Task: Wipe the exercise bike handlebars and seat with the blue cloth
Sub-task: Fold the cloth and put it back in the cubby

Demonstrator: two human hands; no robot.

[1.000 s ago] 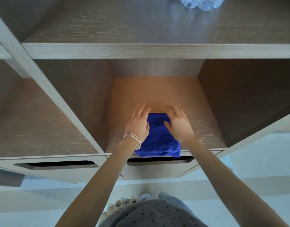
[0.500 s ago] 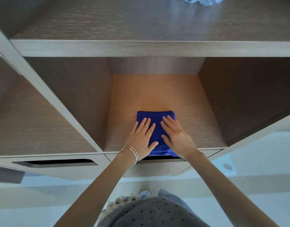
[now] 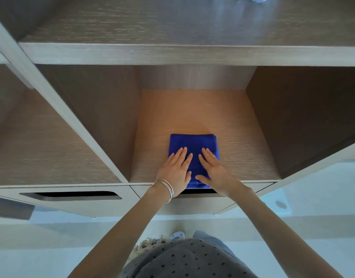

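Grey wood-grain shelf unit [image 3: 192,113]: the folded blue cloth [image 3: 192,145] lies at the front edge of its middle compartment. Left hand [image 3: 175,171] and right hand [image 3: 214,171] lie flat on it, side by side, fingers straight, gripping nothing. Risk: flat palms dragging it forward could drop it over the edge.

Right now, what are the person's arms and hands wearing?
The left arm and right arm are bare: no sleeves, no gloves. The left hand has several thin silver bangles at its wrist; the right hand wears nothing visible.
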